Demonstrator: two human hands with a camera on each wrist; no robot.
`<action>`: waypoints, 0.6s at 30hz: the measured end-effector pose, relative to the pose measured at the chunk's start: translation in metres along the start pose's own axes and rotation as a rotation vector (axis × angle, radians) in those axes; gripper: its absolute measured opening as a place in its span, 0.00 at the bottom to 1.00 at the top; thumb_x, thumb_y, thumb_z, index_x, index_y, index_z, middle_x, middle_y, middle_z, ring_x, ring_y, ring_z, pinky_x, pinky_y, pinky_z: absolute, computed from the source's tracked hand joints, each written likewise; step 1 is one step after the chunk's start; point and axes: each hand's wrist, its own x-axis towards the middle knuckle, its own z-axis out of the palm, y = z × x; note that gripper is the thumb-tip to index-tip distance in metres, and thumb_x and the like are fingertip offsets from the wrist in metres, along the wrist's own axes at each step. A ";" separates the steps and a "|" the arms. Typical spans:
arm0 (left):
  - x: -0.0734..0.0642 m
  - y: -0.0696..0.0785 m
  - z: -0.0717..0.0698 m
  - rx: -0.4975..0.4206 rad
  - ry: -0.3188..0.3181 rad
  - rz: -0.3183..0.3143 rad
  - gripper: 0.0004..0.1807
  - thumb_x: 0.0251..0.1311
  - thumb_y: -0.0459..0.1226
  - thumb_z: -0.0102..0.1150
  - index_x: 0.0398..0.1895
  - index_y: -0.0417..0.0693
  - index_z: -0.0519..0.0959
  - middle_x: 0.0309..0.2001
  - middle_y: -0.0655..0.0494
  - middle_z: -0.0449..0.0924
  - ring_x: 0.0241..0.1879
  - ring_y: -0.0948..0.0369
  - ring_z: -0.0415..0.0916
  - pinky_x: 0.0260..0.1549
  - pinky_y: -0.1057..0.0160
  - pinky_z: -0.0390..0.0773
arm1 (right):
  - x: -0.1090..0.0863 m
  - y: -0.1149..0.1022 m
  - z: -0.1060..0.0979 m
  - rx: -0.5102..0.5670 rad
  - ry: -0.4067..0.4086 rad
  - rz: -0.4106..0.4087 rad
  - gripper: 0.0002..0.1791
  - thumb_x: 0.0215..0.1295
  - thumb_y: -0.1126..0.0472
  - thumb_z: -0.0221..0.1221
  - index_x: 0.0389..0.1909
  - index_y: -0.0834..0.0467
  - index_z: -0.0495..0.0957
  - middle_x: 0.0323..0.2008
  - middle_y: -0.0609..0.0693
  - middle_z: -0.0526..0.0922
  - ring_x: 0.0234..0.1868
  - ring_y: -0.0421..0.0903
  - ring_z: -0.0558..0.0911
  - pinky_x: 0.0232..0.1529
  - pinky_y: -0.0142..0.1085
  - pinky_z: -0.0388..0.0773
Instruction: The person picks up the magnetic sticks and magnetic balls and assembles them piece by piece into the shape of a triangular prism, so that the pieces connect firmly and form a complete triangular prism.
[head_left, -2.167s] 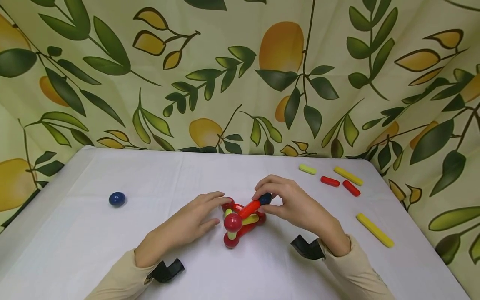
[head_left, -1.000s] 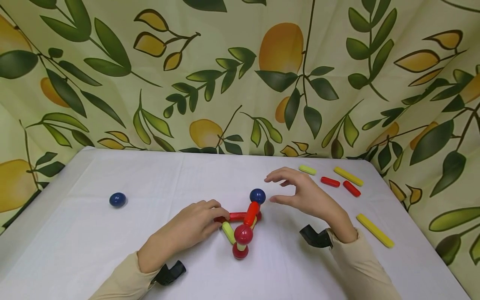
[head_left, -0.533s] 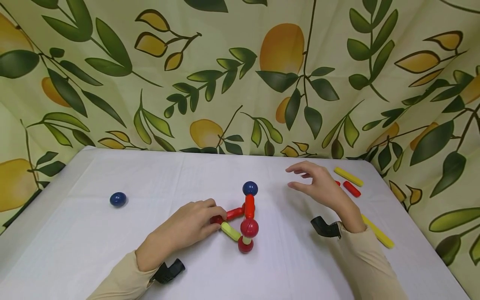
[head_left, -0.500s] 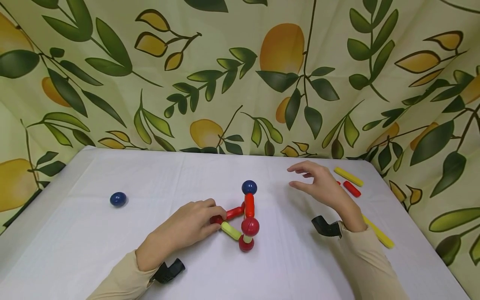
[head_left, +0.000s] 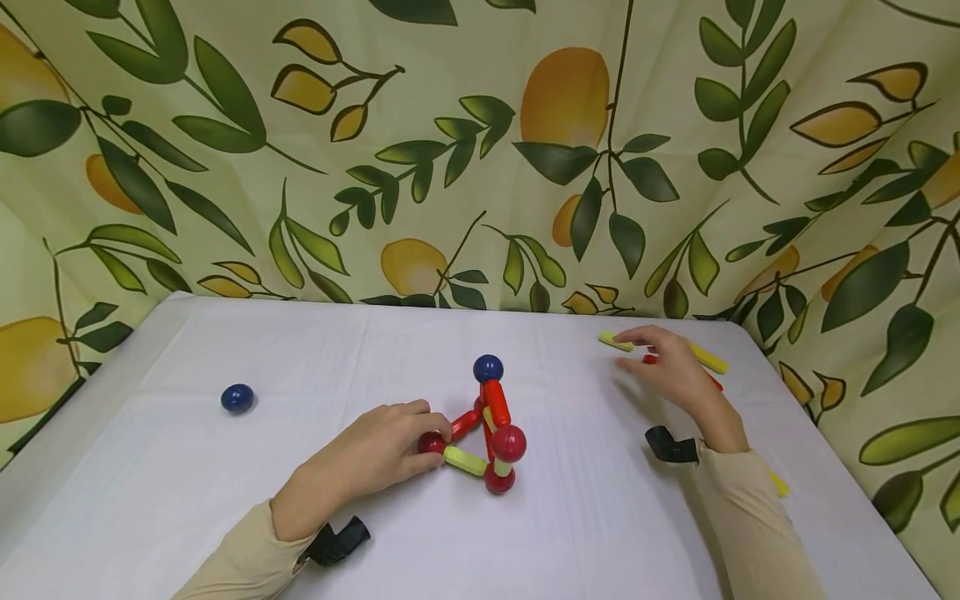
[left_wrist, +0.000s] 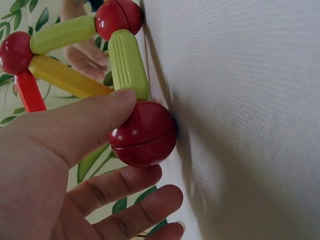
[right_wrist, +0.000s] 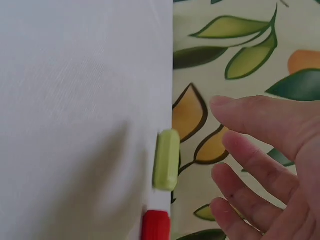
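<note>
My left hand (head_left: 367,450) pinches a red ball (left_wrist: 145,134) between thumb and index finger. That ball is a corner of a magnetic rod-and-ball structure on the table. A light green rod (head_left: 465,461) runs from it to another red ball (head_left: 499,477). Above this corner a raised red ball (head_left: 508,442) joins by a red rod (head_left: 497,403) to a blue ball (head_left: 488,368). My right hand (head_left: 667,367), holding nothing, hovers with loosely bent fingers near a short light green rod (right_wrist: 167,160). A red rod (right_wrist: 156,225) lies close by.
A loose blue ball (head_left: 237,398) lies at the left of the white table (head_left: 337,350). Yellow rods (head_left: 707,357) and red rods lie at the right, partly hidden by my right hand and arm. A fruit-patterned cloth (head_left: 450,167) hangs behind.
My right hand has let go of the blue ball and moved right toward the loose rods. My left hand has come to grip a corner ball, and the structure has turned.
</note>
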 end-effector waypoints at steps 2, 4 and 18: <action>0.000 0.000 -0.001 -0.031 -0.011 -0.013 0.11 0.57 0.43 0.70 0.43 0.58 0.82 0.32 0.67 0.74 0.29 0.68 0.69 0.30 0.70 0.70 | 0.000 0.005 0.000 -0.012 0.000 0.024 0.19 0.61 0.67 0.66 0.53 0.66 0.79 0.56 0.66 0.79 0.57 0.65 0.76 0.59 0.60 0.72; 0.000 -0.003 -0.002 -0.074 -0.024 -0.024 0.12 0.56 0.42 0.71 0.44 0.59 0.82 0.32 0.68 0.74 0.31 0.67 0.70 0.32 0.70 0.72 | -0.001 0.008 -0.001 -0.024 -0.006 0.055 0.19 0.62 0.66 0.65 0.54 0.65 0.79 0.58 0.67 0.78 0.60 0.65 0.74 0.61 0.60 0.70; 0.001 -0.016 -0.011 -0.301 -0.159 -0.122 0.18 0.55 0.39 0.72 0.50 0.60 0.83 0.38 0.65 0.79 0.40 0.61 0.72 0.36 0.67 0.76 | -0.004 0.028 0.004 -0.146 -0.144 0.199 0.23 0.65 0.66 0.61 0.60 0.66 0.73 0.60 0.71 0.72 0.60 0.67 0.70 0.63 0.63 0.67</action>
